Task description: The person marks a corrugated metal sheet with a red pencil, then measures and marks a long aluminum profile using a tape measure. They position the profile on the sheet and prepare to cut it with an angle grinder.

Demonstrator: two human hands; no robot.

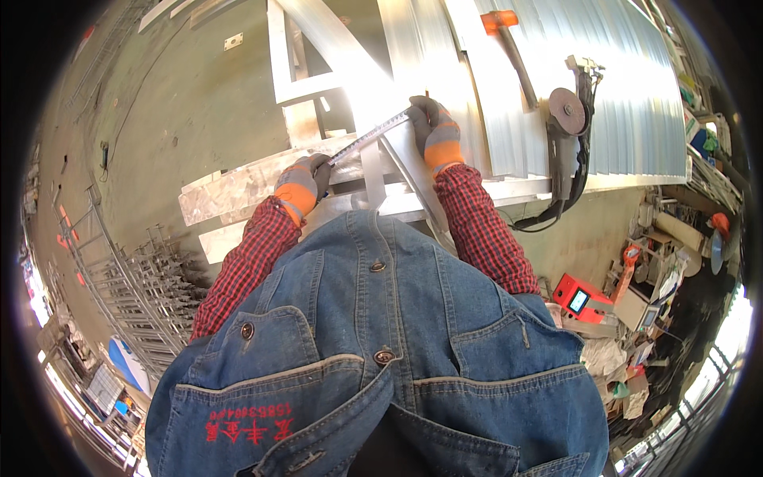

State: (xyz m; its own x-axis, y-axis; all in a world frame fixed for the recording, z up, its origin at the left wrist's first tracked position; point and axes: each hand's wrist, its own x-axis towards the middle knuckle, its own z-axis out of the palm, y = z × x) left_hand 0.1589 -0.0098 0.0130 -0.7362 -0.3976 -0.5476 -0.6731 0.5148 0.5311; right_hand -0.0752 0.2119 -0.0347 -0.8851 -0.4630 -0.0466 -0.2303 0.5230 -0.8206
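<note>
Between my hands a silvery tape measure blade point(368, 141) with dark markings is stretched on a slant, rising toward the right. My left hand point(299, 188), in a grey and orange work glove, is closed around its lower end. Gloved the same way, my right hand point(437, 133) pinches the upper end over the bright metal. Whether the tape's case is inside either hand is hidden. Under the blade lie pale metal bars point(372, 176), part of a welded-looking frame point(311, 86) that extends away from me.
On the corrugated metal sheets point(628, 103) at right lie an orange-headed hammer point(517, 63) and an angle grinder point(566, 131) with its cable. A red machine with a screen point(582, 299) stands at lower right. Metal racks point(131, 278) stand at left on the green floor point(175, 103).
</note>
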